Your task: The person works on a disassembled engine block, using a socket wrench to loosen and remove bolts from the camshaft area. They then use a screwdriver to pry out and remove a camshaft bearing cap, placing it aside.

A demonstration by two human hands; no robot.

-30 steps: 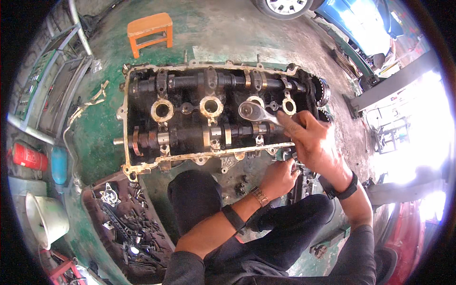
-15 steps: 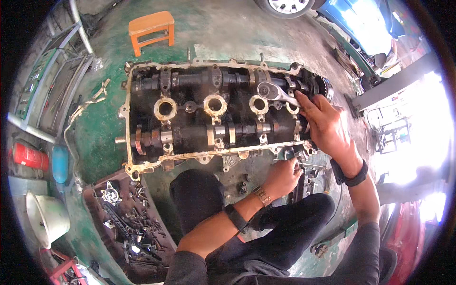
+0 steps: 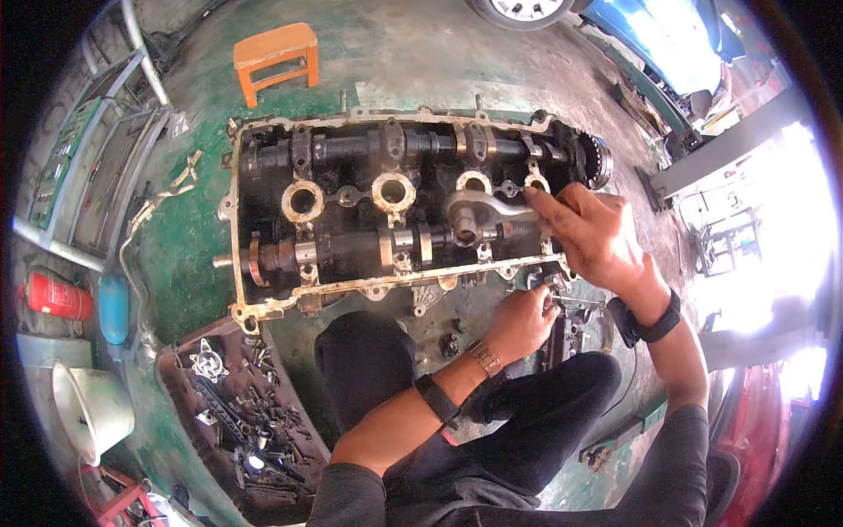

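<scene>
A large cylinder head (image 3: pixel 342 285) with dark camshafts, pale round rings and a gear (image 3: pixel 594 160) at its right end lies across the middle. My right hand (image 3: pixel 597 233) is closed round the handle of a ratchet wrench (image 3: pixel 505 208). The ratchet's head, with a socket on it, hangs over the lower camshaft, blurred by motion. My left hand (image 3: pixel 520 323) is just below the cylinder head's near edge at the right, its fingers pinched together. Whatever they grip is too small or hidden to name.
At lower left a brown tray (image 3: pixel 294 395) holds bolts, a chain and small metal parts. An orange stool (image 3: pixel 277 48) stands beyond the cylinder head. On the left are a fire extinguisher (image 3: pixel 57 294), a blue bottle (image 3: pixel 113 309) and a pale bucket (image 3: pixel 105 408).
The ratchet wrench has swung nearer to me, from beside the upper camshaft to over the lower one, its socket now showing. My right hand has tilted; my left has barely moved.
</scene>
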